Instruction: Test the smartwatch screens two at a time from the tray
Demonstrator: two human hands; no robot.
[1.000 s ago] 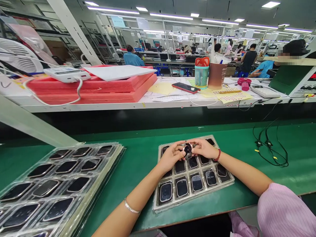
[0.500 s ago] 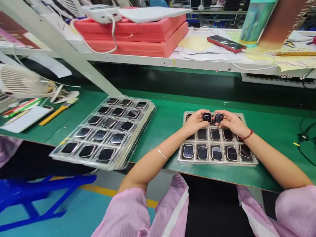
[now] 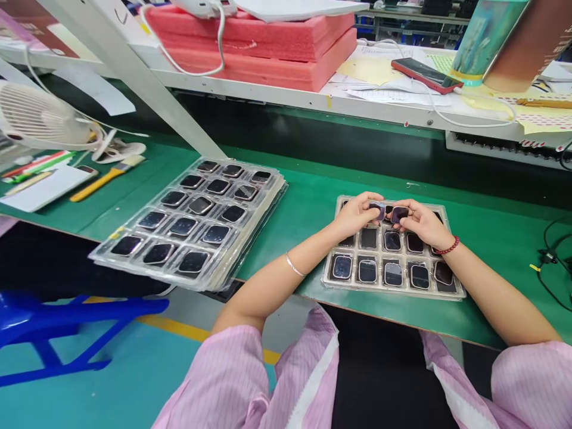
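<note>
Above the back row of a clear tray [image 3: 379, 260] on the green bench, my left hand [image 3: 357, 214] pinches a dark square watch face [image 3: 376, 210]. Beside it, my right hand [image 3: 422, 223] grips another dark watch face [image 3: 399, 215]. The two pieces are close together, and the tray's back row is partly hidden by my hands. Rows of similar watch faces lie in the tray's pockets. To the left, a stack of clear trays [image 3: 176, 233] carries more watch faces in its top layer.
Red foam blocks [image 3: 268, 53] and a phone [image 3: 426, 75] lie on the white shelf [image 3: 304, 102]. At the left are a fan [image 3: 42, 116] and a yellow brush [image 3: 105, 179]. Black cables [image 3: 549, 253] lie at the right; a blue stool [image 3: 58, 325] stands below.
The view has shifted slightly. The watch face in my left hand has tilted and looks lighter, and the one in my right hand is turned more toward the camera.
</note>
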